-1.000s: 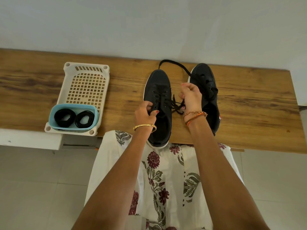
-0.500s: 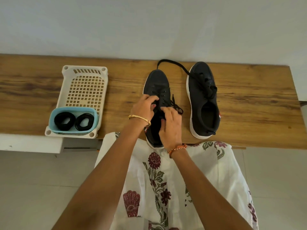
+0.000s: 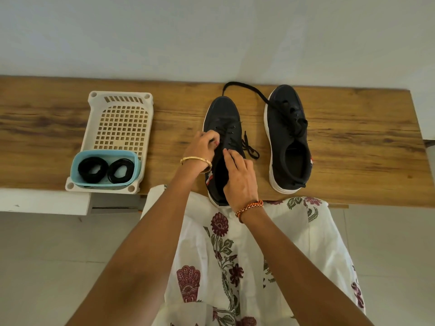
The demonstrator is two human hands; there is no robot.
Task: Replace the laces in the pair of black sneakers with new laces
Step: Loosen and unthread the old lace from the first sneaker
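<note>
Two black sneakers with white rubber soles are sitting side by side on the wood-grained table (image 3: 353, 142), toes pointing at the pale wall. The left sneaker (image 3: 222, 118), the landmark here, is lying near the table's front edge, its matte fabric upper still threaded with a thin black lace (image 3: 249, 150) whose loose ends are trailing off its right side. The left hand (image 3: 202, 147) is curling over the sneaker's left flank, fingertips pinching at the eyelet row. The right hand (image 3: 240, 177) is resting over the sneaker's opening, fingers bent, its forefinger and thumb nipping the lace at the tongue. A gold bangle (image 3: 196, 162) is circling the left wrist and a braided orange thread band (image 3: 249, 208) the right.

Right of that sneaker, apart from it, the right sneaker (image 3: 288, 142) is lying with a flat, wide lace (image 3: 244, 88) bunched over its tongue and looping past the left sneaker's toe.

Well left of the left sneaker, a cream plastic basket (image 3: 121, 100) with a square-grid floor is holding a light-blue, round-cornered tub (image 3: 106, 154) at its near end. Inside the tub, two black lace coils (image 3: 93, 168) are lying side by side, ring-shaped.

A white garment with a red and green floral print (image 3: 235, 267) is hanging below the sneaker.
</note>
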